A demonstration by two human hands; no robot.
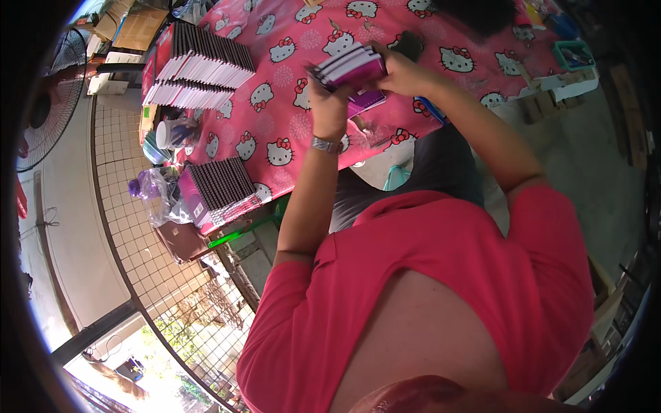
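Both my hands grip a small stack of purple-covered notebooks above the pink table. My left hand, with a watch on its wrist, closes round the stack's left end. Fingers of my right hand hold the right end. Just below the stack, another purple notebook lies on the table near its front edge. Tall rows of notebooks with black spiral bindings stand at the far left. A further spiral-bound stack sits on the table's near left corner.
A pink tablecloth with cartoon cats covers the table. Along its left edge are a white-lidded jar and a clear plastic bag. A fan stands at far left. At the right is a teal tray; a dark object lies beyond my right hand.
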